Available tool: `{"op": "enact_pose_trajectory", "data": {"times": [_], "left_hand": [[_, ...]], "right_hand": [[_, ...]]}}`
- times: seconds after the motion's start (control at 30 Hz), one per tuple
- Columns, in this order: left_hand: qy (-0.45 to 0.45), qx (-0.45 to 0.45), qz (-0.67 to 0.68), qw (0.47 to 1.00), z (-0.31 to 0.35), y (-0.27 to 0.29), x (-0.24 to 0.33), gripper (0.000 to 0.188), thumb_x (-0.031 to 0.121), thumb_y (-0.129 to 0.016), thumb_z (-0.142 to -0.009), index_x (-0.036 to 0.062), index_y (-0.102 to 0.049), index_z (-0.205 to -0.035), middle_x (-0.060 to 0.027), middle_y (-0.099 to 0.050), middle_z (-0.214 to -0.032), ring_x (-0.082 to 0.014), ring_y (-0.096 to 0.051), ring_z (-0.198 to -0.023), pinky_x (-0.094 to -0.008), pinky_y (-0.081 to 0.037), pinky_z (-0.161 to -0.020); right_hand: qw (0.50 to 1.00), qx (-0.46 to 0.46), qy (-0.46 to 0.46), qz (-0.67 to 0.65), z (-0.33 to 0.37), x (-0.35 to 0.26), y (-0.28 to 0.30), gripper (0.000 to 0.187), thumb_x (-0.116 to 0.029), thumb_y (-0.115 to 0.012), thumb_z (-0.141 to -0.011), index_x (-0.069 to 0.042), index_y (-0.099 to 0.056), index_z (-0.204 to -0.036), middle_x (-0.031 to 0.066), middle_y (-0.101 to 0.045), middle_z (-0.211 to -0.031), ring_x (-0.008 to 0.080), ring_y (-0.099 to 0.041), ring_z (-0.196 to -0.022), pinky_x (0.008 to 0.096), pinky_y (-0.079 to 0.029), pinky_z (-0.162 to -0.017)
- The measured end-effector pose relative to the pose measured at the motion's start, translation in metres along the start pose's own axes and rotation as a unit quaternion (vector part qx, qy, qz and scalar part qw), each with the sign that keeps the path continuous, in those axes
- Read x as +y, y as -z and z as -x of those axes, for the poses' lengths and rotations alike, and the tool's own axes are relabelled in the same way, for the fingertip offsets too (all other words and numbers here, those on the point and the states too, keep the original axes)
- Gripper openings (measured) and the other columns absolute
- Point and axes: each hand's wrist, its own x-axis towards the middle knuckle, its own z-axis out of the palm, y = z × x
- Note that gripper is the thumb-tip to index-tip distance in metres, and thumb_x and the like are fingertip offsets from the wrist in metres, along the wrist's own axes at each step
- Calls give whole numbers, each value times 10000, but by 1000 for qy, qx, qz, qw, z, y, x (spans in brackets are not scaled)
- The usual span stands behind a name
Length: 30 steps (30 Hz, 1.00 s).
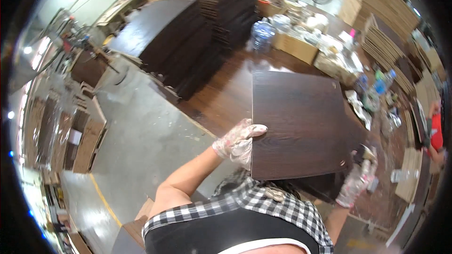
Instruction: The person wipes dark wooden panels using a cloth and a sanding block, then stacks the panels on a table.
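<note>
A dark brown wood-grain board [296, 122] is held up in front of me, its broad face showing. My left hand [238, 142], in a stained whitish glove, is closed on the board's left edge with the thumb over the face. Near the lower right corner is my right hand [359, 178], gloved as well. Its fingers are curled round a small dark thing [361, 154] whose kind I cannot make out. Two small round marks or holes show near the board's right side. Part of another dark panel [322, 186] lies below the board.
Tall stacks of dark panels [174, 33] stand on the brown worktop [221, 91] at the back left. Behind the board are a large clear bottle [262, 35] and a cardboard box [295, 49]. Plastic bottles [379, 87] and crumpled wrapping [358, 108] lie at the right. Another person [437, 129] is at the far right.
</note>
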Motion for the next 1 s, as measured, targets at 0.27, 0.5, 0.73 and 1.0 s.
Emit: {"op": "enact_pose_trajectory", "data": {"times": [0.27,0.5,0.73,1.0], "left_hand": [[250,380,544,705,-30,137,71,309,223,-633,-922,7,-656,-1142,-139,-712,-1081,-289,-689,-973,-403,-559,-899],[325,308,108,887,-10,312,25,327,253,-524,-998,81,-570,-1272,-47,-678,-1227,-182,-592,-1168,-384,-437,-1078],[424,534,240,691,-37,316,15,514,453,-564,-969,117,-489,-1350,-155,-646,-1229,-342,-618,-1089,-385,-511,-749],[462,470,222,719,3,360,-43,487,354,-537,-977,99,-474,-1388,-127,-641,-1243,-319,-610,-1110,-400,-487,-905]], "right_hand": [[998,-56,21,-38,-45,13,-16,482,-213,-536,-1021,25,-455,-1433,159,-490,-1456,259,-539,-1266,363,-542,-939],[995,-64,6,-79,-53,36,-40,482,-170,-574,-1001,40,-469,-1422,141,-527,-1429,208,-545,-1250,345,-451,-1041],[997,-68,23,-29,-61,53,-24,476,-161,-566,-994,38,-487,-1419,118,-547,-1401,185,-558,-1212,316,-459,-1015],[966,-220,-72,112,-37,25,-77,446,-66,-607,-933,-24,-563,-1375,83,-622,-1264,165,-620,-1085,307,-514,-940]]}}
